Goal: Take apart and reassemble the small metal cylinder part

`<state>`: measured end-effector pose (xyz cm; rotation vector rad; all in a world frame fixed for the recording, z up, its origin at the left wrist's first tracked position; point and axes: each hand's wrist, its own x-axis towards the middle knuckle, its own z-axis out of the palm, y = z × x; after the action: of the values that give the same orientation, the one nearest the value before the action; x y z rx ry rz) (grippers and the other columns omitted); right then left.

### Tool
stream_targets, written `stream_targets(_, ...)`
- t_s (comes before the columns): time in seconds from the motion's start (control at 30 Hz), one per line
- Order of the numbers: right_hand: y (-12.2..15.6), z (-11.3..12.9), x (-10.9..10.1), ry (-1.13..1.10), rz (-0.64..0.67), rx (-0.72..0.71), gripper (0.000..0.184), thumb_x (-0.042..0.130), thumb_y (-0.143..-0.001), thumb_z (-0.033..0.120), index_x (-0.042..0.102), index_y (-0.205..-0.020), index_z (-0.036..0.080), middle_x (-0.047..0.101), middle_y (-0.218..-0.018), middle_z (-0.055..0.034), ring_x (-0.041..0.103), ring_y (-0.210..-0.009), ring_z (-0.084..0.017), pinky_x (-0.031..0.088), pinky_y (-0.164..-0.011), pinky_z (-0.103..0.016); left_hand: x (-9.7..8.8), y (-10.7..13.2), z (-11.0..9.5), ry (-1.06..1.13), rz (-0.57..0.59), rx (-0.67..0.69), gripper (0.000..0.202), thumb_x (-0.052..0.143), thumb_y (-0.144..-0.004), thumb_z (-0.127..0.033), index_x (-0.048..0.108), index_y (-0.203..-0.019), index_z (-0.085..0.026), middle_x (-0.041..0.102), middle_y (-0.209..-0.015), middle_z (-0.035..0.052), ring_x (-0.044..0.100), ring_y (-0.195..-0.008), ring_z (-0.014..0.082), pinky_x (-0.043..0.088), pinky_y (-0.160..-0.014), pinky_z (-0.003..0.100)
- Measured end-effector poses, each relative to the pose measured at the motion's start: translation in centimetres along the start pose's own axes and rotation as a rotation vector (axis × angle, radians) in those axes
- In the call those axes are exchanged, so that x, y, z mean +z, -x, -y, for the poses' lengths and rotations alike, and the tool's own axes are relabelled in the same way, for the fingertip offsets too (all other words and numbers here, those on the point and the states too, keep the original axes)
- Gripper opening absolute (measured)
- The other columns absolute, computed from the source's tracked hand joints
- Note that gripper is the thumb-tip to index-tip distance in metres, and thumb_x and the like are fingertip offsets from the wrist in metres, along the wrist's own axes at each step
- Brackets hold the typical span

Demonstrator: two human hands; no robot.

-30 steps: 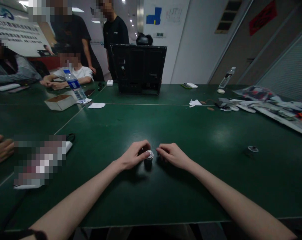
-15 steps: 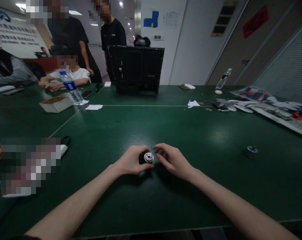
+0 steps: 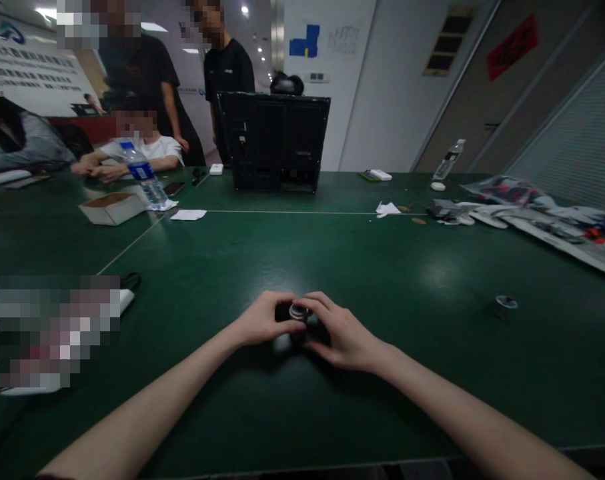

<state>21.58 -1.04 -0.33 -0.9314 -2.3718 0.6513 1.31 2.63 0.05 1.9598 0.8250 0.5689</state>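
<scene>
Cylinder [image 3: 297, 312], long axis upright, silver end up

On our table [image 3: 412, 373], we have a cylinder [image 3: 297, 311] between our left hand [image 3: 263, 320] and right hand [image 3: 343, 335], another part [image 3: 506, 303] off to the right, a monitor [image 3: 273, 141] behind, and, farther left, a box [image 3: 118, 213] beside a bottle [image 3: 145, 175].

It looks quite dim, with white lights [image 3: 155, 27] up high, soft shiny patches on the green table [image 3: 332, 413], dark shadows under the left hand [image 3: 263, 320] and right hand [image 3: 346, 333], and a stretched, blurry right edge.
</scene>
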Motion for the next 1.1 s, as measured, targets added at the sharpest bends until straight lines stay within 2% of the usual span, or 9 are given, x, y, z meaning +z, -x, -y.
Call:
stream_targets(0.1, 0.1, -0.1, 0.2, -0.042, -0.043, 0.029, 0.069, 0.067, -0.073, 0.020, 0.032, -0.133, 0.025, 0.042, -0.125, -0.0098, 0.052, -0.105, -0.024, 0.048, -0.085, -0.038, 0.1, -0.2, 0.1, 0.203, 0.051, -0.028, 0.032, 0.064, -0.080, -0.034, 0.064, -0.105, -0.015, 0.067, -0.095, 0.0051, 0.061, -0.083, 0.0191, 0.044, -0.074, 0.026)
stream_targets(0.2, 0.1, -0.1, 0.2, -0.098, -0.081, 0.046, 0.072, 0.070, -0.071, 0.023, 0.033, -0.133, 0.024, 0.042, -0.123, -0.0108, 0.052, -0.102, -0.023, 0.049, -0.084, -0.037, 0.4, -0.3, 0.3, 0.356, 0.090, -0.105, 0.031, 0.062, -0.081, -0.041, 0.065, -0.096, -0.014, 0.064, -0.075, 0.0014, 0.056, -0.061, 0.0126, 0.043, -0.062, 0.022)
stream_targets(0.27, 0.2, -0.1, 0.1, -0.125, -0.095, 0.048, 0.073, 0.071, -0.071, 0.025, 0.034, -0.134, 0.023, 0.043, -0.121, -0.0111, 0.052, -0.102, -0.023, 0.049, -0.084, -0.037, 0.8, -0.3, 0.3, 0.480, 0.086, -0.171, 0.032, 0.063, -0.080, -0.043, 0.065, -0.089, -0.013, 0.060, -0.069, 0.0002, 0.053, -0.055, 0.0099, 0.042, -0.057, 0.020)
stream_targets(0.37, 0.1, -0.1, -0.1, -0.158, -0.118, 0.046, 0.071, 0.072, -0.069, 0.025, 0.038, -0.131, 0.021, 0.045, -0.119, -0.0106, 0.050, -0.104, -0.024, 0.047, -0.088, -0.038, 1.3, -0.3, 0.2, 0.756, 0.095, -0.261, 0.033, 0.067, -0.077, -0.043, 0.065, -0.090, -0.012, 0.062, -0.075, 0.0022, 0.053, -0.056, 0.0083, 0.045, -0.057, 0.019)
stream_targets(0.47, 0.0, -0.3, -0.1, -0.207, -0.121, 0.073, 0.066, 0.073, -0.068, 0.025, 0.043, -0.126, 0.021, 0.046, -0.117, -0.0099, 0.051, -0.103, -0.023, 0.048, -0.084, -0.034, 1.4, -0.3, 0.0, 0.950, 0.138, -0.341, 0.033, 0.069, -0.078, -0.039, 0.065, -0.092, -0.009, 0.065, -0.081, 0.0069, 0.056, -0.060, 0.0089, 0.047, -0.059, 0.019)
stream_targets(0.57, -0.1, -0.6, 0.1, -0.255, -0.109, 0.118, 0.059, 0.074, -0.068, 0.030, 0.047, -0.120, 0.021, 0.051, -0.114, -0.0079, 0.053, -0.100, -0.021, 0.049, -0.079, -0.032, 1.3, -0.3, -0.1, 1.020, 0.146, -0.427, 0.030, 0.068, -0.079, -0.036, 0.065, -0.090, -0.008, 0.067, -0.081, 0.0097, 0.061, -0.066, 0.0118, 0.048, -0.058, 0.018)
stream_targets(0.77, -0.1, -1.2, 0.5, -0.340, -0.132, 0.222, 0.053, 0.073, -0.070, 0.037, 0.051, -0.115, 0.018, 0.058, -0.105, -0.0064, 0.056, -0.095, -0.020, 0.046, -0.085, -0.037, 1.5, -0.2, -0.7, 1.131, 0.092, -0.534, 0.024, 0.065, -0.082, -0.033, 0.062, -0.094, -0.013, 0.068, -0.081, 0.0067, 0.065, -0.076, 0.0146, 0.049, -0.061, 0.019)
stream_targets(0.97, 0.0, -0.8, 0.1, -0.332, -0.164, 0.213, 0.059, 0.076, -0.066, 0.034, 0.049, -0.117, 0.019, 0.057, -0.111, -0.0077, 0.056, -0.101, -0.021, 0.045, -0.088, -0.038, 1.6, -0.3, -0.4, 1.095, 0.137, -0.498, 0.033, 0.067, -0.079, -0.039, 0.059, -0.095, -0.010, 0.065, -0.076, 0.0059, 0.063, -0.067, 0.0137, 0.051, -0.063, 0.023)
stream_targets(1.1, 0.0, -0.6, -0.2, -0.265, -0.178, 0.191, 0.059, 0.076, -0.066, 0.036, 0.050, -0.116, 0.019, 0.057, -0.112, -0.0075, 0.055, -0.102, -0.021, 0.045, -0.089, -0.038, 1.6, -0.4, -0.1, 1.056, 0.066, -0.456, 0.035, 0.072, -0.076, -0.036, 0.057, -0.095, -0.011, 0.061, -0.070, 0.0008, 0.059, -0.056, 0.0091, 0.052, -0.061, 0.023)
